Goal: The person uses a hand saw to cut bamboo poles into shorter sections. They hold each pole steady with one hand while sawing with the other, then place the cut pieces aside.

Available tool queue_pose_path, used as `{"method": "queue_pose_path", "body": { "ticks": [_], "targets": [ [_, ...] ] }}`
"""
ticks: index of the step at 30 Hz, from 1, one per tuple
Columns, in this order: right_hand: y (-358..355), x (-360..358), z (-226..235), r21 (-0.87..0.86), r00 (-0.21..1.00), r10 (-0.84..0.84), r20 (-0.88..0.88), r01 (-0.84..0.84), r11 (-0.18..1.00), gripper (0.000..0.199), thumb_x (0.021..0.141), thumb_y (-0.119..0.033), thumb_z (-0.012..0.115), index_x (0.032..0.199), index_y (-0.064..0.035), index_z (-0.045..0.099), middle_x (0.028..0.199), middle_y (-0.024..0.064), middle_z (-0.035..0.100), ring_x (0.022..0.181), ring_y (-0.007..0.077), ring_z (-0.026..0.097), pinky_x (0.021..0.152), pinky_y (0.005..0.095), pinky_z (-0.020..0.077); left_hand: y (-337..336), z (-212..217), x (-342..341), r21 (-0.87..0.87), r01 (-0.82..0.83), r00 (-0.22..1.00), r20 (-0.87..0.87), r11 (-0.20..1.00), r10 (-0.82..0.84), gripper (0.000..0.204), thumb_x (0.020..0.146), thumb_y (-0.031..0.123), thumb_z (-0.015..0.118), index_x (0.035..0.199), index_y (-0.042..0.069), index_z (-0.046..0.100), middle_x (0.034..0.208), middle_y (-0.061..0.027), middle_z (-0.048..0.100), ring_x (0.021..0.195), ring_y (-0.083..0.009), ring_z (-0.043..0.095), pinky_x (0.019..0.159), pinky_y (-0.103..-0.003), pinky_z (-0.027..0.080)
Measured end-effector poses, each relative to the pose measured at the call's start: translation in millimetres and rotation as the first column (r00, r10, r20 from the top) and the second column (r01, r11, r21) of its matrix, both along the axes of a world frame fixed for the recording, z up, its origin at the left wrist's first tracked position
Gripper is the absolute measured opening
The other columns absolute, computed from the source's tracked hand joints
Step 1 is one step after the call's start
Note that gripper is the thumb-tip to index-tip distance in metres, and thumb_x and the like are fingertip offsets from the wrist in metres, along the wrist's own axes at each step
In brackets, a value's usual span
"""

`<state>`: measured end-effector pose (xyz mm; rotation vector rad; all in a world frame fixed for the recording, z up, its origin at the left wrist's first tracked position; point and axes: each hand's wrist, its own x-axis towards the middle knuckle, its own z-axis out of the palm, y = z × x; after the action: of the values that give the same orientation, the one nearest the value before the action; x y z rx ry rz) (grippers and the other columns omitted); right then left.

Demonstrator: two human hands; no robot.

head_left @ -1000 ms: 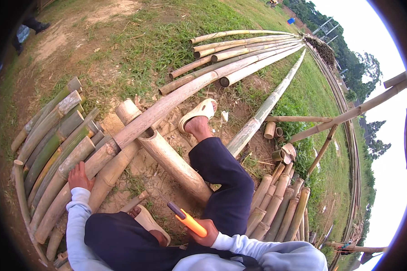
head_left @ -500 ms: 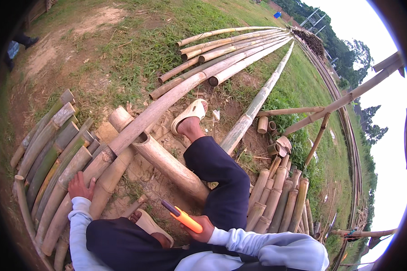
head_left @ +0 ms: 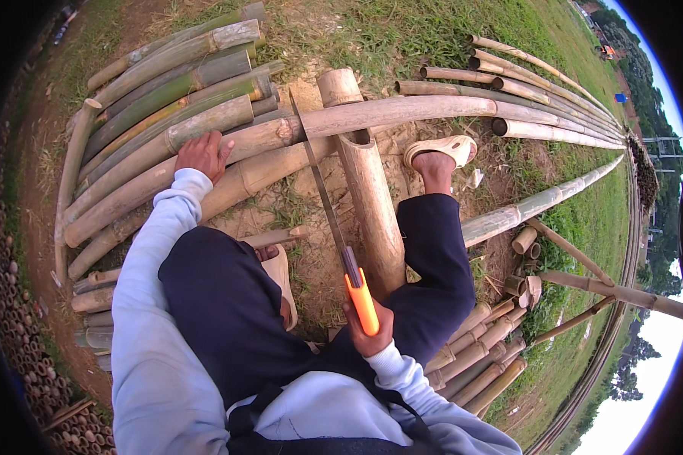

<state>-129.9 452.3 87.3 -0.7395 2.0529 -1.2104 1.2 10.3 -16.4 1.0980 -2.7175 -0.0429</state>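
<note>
The hand saw [head_left: 334, 227], with a long narrow steel blade and a bright orange handle, runs from the person's lap up to a long pale bamboo pole [head_left: 372, 115] that lies crosswise on the ground; the blade's far end meets the pole near a knot. The right hand [head_left: 368, 334] is wrapped tight around the orange handle, fingers curled shut on it. The left hand [head_left: 203, 154] lies flat and spread on the same pole, further toward the left, pressing down on its top.

Under the long pole a thick short bamboo log [head_left: 368, 189] lies lengthwise between the person's legs, its hollow cut end facing away. The right foot in a cream sandal [head_left: 442, 148] rests on bare dirt just beside this log, under the long pole. The left sandal [head_left: 281, 277] sits near the knee, partly hidden by dark trousers.

To the left, a stack of green and tan bamboo culms [head_left: 167, 83] lies side by side, jointed and smooth-skinned. More long poles [head_left: 539, 91] fan out at upper right over grass. Short cut bamboo sections [head_left: 478, 356] crowd the lower right.
</note>
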Motion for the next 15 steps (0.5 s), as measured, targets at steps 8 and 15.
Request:
{"method": "queue_pose_path", "body": {
  "ticks": [8,15],
  "targets": [
    [-170.9,-61.2,-58.9,-0.226,0.994,-0.045,-0.099,0.021,0.974,0.025,0.094,-0.013,0.075,0.082,0.0043,0.062,0.065,0.0173,0.058,0.055,0.0229,0.054,0.057,0.0382,0.0453,4.1,3.0,-17.0,0.012,0.000,1.000,0.031,1.000,-0.001,0.045,0.108,0.049,0.045,0.113,0.007,0.061,0.106,-0.0198,0.072,0.094,-0.0431,0.069,0.087,-0.052,0.053],
    [-39.5,-12.7,-34.0,-0.111,1.000,-0.016,0.027,0.018,0.994,0.023,0.095,-0.006,0.074,0.114,0.0044,0.071,0.083,0.0135,0.071,0.073,0.0130,0.064,0.071,0.0310,0.0537,4.5,2.4,-1.6,0.031,-0.048,0.998,0.052,0.998,0.046,0.045,0.108,0.049,0.046,0.113,0.007,0.061,0.105,-0.0179,0.072,0.094,-0.0425,0.068,0.087,-0.051,0.054]
  ]
}}
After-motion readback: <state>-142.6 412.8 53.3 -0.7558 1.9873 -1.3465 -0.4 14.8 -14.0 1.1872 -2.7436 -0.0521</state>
